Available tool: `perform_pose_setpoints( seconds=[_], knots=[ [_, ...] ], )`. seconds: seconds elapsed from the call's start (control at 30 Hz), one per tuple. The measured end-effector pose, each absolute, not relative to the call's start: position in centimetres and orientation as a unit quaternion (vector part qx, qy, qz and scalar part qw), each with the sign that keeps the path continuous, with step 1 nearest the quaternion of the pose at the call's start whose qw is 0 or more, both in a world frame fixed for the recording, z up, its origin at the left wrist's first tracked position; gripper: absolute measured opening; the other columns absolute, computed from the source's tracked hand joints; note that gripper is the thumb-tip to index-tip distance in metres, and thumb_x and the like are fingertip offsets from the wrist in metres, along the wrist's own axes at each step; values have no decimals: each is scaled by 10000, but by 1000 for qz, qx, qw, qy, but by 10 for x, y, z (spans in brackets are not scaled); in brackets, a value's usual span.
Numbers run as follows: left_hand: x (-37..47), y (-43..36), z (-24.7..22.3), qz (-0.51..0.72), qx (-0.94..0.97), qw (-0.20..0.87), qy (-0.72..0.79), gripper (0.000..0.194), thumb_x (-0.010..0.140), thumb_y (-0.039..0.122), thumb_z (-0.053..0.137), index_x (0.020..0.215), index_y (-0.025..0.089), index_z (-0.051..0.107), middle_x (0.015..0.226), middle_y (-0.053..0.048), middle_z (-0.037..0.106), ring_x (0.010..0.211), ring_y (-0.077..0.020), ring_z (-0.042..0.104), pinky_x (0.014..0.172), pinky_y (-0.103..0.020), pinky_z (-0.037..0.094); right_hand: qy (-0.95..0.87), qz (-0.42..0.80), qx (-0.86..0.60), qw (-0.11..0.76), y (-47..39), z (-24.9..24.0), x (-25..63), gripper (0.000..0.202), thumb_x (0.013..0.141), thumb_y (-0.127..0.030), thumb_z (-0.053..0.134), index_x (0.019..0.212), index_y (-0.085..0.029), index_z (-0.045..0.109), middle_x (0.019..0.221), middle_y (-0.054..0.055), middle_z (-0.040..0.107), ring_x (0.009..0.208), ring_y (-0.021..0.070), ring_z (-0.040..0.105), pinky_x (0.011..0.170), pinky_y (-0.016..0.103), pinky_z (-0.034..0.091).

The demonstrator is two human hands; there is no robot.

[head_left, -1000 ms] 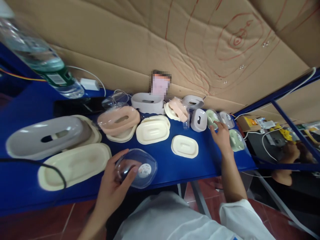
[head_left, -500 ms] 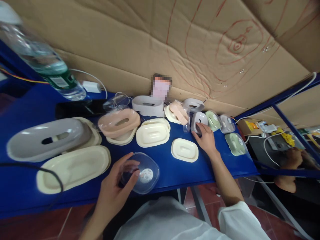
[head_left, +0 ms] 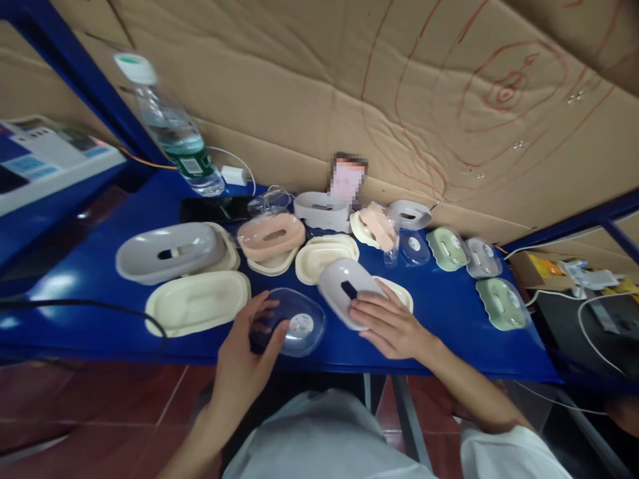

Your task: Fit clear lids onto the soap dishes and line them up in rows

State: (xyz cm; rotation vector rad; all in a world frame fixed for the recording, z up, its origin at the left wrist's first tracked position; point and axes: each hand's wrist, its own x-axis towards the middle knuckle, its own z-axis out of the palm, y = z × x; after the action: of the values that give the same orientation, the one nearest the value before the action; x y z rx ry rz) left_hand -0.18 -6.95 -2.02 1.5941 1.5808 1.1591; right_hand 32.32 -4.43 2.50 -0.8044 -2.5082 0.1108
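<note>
**Grey cover in my right hand, clear lid in my left**

My right hand (head_left: 394, 326) grasps a small grey oval plastic cover with a dark slot (head_left: 347, 293), fingers (head_left: 372, 307) laid over its near side, holding it tilted just above the blue table (head_left: 449, 326). It sits at the centre of the bench, overlapping the front of a small cream oval plastic tray (head_left: 402, 293) at its three o'clock. At nine o'clock of the cover, my left hand (head_left: 244, 362) is curled around a clear rounded plastic lid with a white sticker (head_left: 297, 326), thumb on top, at the near table edge.

I judge the step in hand to be bringing the grey cover in toward the clear lid. The next move, as I read it, calls for levelling the cover and lining the two pieces up while my left hand steadies the lid so it does not slip over the edge.

Further out, at eleven o'clock, lie a cream oval tray (head_left: 324, 256) and a pink slotted cover on a cream base (head_left: 272, 236). At nine o'clock are a large cream tray (head_left: 197, 303) and a large grey slotted cover (head_left: 170, 249). At two o'clock rest green oval pieces (head_left: 499, 303). A water bottle (head_left: 174, 130) stands far back at ten o'clock.
</note>
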Motion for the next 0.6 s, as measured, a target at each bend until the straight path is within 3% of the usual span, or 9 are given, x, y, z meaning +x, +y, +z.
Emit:
perform_pose_setpoints(
  seconds=[0.17, 0.33, 0.47, 0.6],
  knots=[
    [2, -70, -27, 368, 692, 166, 599, 527, 1054, 462, 609, 1514, 219, 526, 1383, -168, 680, 1276, -350, 667, 1054, -549, 569, -929, 52, -259, 259, -19, 19, 305, 570, 1070, -262, 622, 1626, -225, 503, 1405, 99, 755, 1392, 280, 666, 1360, 648, 293],
    [19, -57, -24, 319, 738, 97, 587, 426, 1101, 363, 482, 1485, 200, 567, 1425, -202, 633, 1313, -377, 628, 1097, -588, 511, -901, 55, -308, 300, -7, 14, 316, 522, 1066, -252, 616, 1584, -261, 559, 1385, 97, 761, 1379, 292, 669, 1334, 672, 336],
    [30, -20, -6, 298, 787, 52, 537, 433, 1086, 348, 524, 1503, 241, 571, 1448, -176, 641, 1317, -360, 639, 1089, -534, 529, -871, 73, -341, 347, -10, 13, 324, 472, 1061, -264, 615, 1533, -267, 616, 1362, 109, 763, 1362, 304, 676, 1275, 646, 438],
    [38, 28, 3, 242, 839, 41, 486, 471, 1032, 403, 645, 1469, 229, 620, 1589, -201, 558, 1461, -413, 550, 1184, -599, 460, -848, 125, -344, 383, -12, 15, 324, 407, 1076, -287, 591, 1477, -253, 653, 1334, 113, 772, 1326, 304, 693, 1207, 605, 518]
  ],
)
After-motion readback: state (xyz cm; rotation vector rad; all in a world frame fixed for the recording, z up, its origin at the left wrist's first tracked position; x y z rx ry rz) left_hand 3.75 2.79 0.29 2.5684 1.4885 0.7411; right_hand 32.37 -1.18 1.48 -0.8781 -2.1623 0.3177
